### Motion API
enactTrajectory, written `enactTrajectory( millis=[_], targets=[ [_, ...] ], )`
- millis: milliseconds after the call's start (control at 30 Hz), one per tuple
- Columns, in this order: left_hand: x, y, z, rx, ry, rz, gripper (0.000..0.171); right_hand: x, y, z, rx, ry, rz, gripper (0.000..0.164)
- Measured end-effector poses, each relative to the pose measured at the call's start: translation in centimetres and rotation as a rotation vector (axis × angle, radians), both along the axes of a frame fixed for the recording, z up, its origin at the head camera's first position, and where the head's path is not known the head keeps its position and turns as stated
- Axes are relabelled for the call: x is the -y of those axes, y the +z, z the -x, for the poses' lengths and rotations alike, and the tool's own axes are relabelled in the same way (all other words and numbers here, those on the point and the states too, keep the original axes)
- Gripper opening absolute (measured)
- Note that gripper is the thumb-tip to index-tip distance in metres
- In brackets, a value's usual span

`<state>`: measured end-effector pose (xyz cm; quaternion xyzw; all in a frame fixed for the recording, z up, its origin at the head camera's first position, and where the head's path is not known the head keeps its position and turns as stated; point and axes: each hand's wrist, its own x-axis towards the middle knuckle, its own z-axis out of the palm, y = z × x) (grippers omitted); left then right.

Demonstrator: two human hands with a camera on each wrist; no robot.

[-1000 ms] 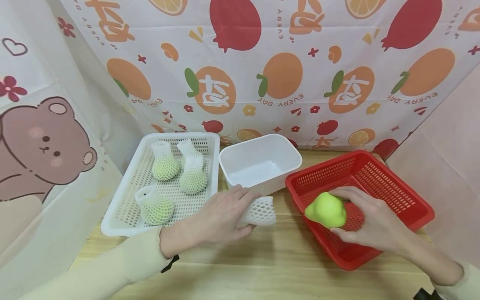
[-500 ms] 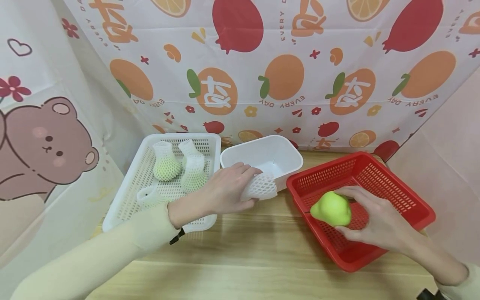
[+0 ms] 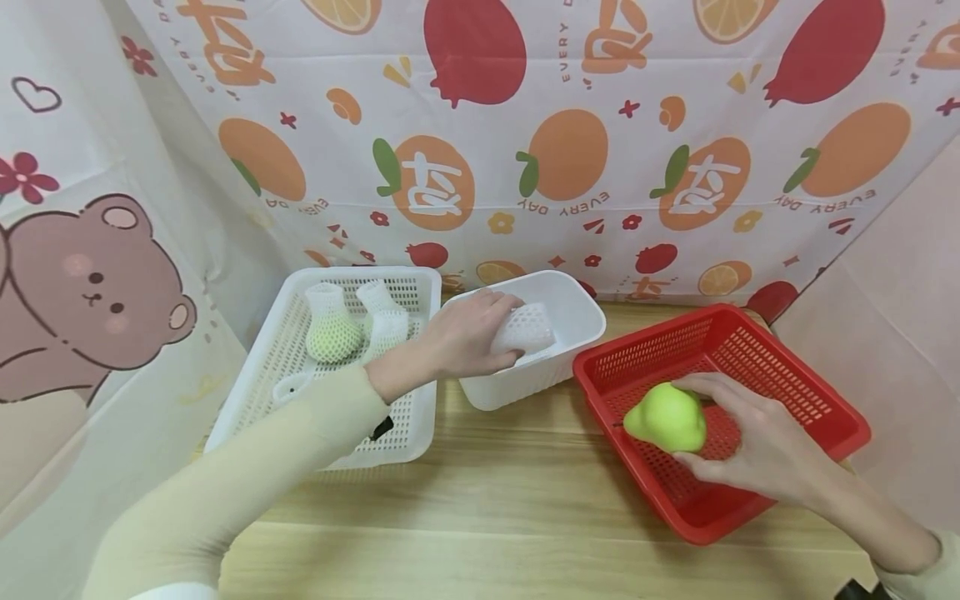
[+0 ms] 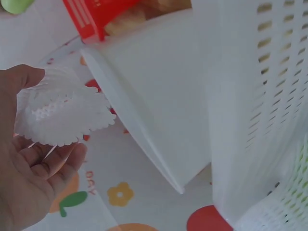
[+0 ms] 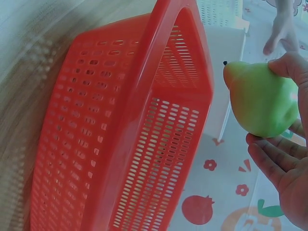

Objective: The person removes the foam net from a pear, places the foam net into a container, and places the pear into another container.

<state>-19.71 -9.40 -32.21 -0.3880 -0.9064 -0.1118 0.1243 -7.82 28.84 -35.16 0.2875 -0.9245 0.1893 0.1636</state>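
A green pear (image 3: 666, 417) is held by my right hand (image 3: 757, 442) above the red basket (image 3: 720, 315), thumb below and fingers above it in the head view. In the right wrist view the pear (image 5: 262, 98) shows its dark stem, with the palm behind it. My left hand (image 3: 472, 333) grips a white foam net sleeve (image 3: 525, 327) over the white bin (image 3: 517, 385). Seen from the left wrist, the foam net (image 4: 62, 110) has a scalloped open end pointing away from the thumb and curled fingers.
On the left stands a white perforated basket (image 3: 431, 408) with several pears in foam nets (image 3: 332, 333), partly behind my left forearm. A fruit-print curtain (image 3: 480, 167) hangs behind the containers. Wooden tabletop (image 3: 510, 500) lies in front.
My left hand has moved away from me with the foam net, from in front of the white bin to over it. The right hand and pear have shifted only slightly right.
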Motion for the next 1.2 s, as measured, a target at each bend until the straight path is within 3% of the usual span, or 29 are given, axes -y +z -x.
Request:
enactTrajectory(
  millis=[300, 533, 867, 1200],
  targets=[
    [-0.6, -0.9, 3.4, 0.145, 0.105, 0.033, 0.065, -0.1, -0.1, 0.1, 0.009, -0.014, 0.002, 0.092],
    [-1.0, -1.9, 5.0, 0.201, 0.127, 0.120, 0.069, -0.2, -0.3, 0.4, -0.010, 0.001, -0.002, 0.091],
    [-1.3, -3.0, 5.6, 0.210, 0.169, 0.232, 0.072, -0.5, -0.2, 1.0, -0.028, 0.003, -0.016, 0.088],
    [-1.0, -3.0, 5.3, 0.221, 0.189, 0.248, 0.078, -1.1, -0.1, 1.7, -0.009, -0.034, -0.051, 0.089]
  ],
)
